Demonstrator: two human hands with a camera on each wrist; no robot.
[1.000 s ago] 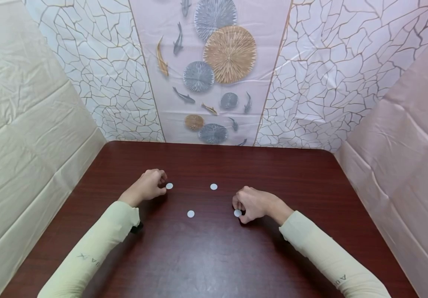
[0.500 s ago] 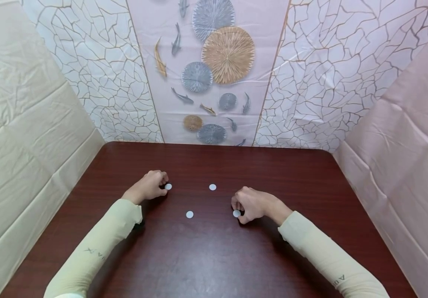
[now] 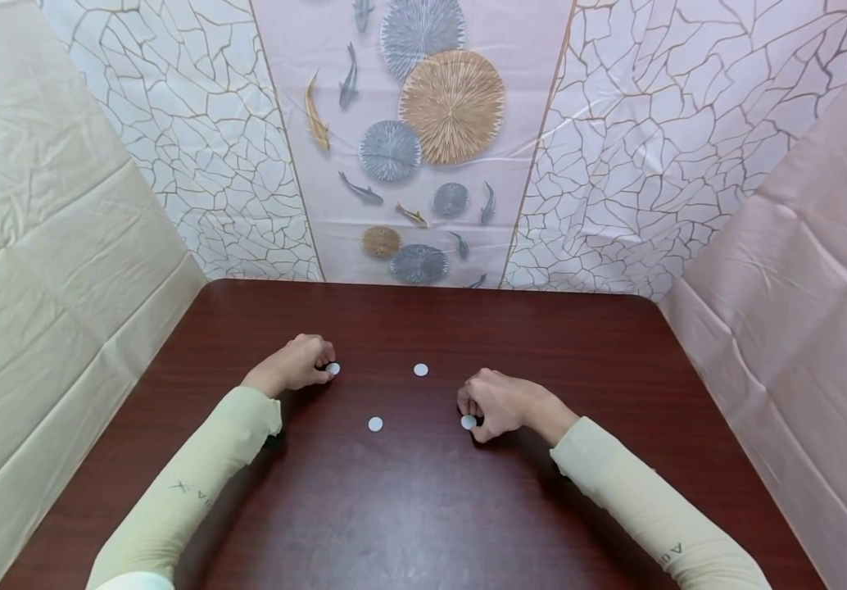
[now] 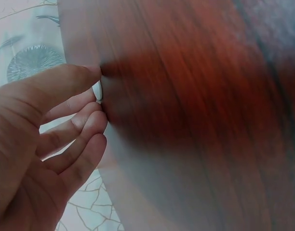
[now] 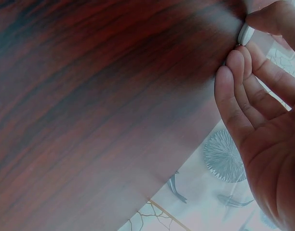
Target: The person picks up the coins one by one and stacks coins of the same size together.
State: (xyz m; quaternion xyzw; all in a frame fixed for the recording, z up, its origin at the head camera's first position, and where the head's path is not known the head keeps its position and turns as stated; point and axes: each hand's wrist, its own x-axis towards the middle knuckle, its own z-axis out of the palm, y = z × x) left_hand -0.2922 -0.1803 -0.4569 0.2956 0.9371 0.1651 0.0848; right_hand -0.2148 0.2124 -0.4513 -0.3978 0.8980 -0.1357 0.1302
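White disc now seems more enclosed by the left hand.

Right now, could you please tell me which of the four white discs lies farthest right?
The disc held by the right hand; the other three all lie further left.

Left hand forward of right hand

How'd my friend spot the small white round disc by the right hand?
Find the dark red-brown, wood-grained table. Right of its middle is a bare right hand. It pinches the white round disc, the only one of four in that hand.
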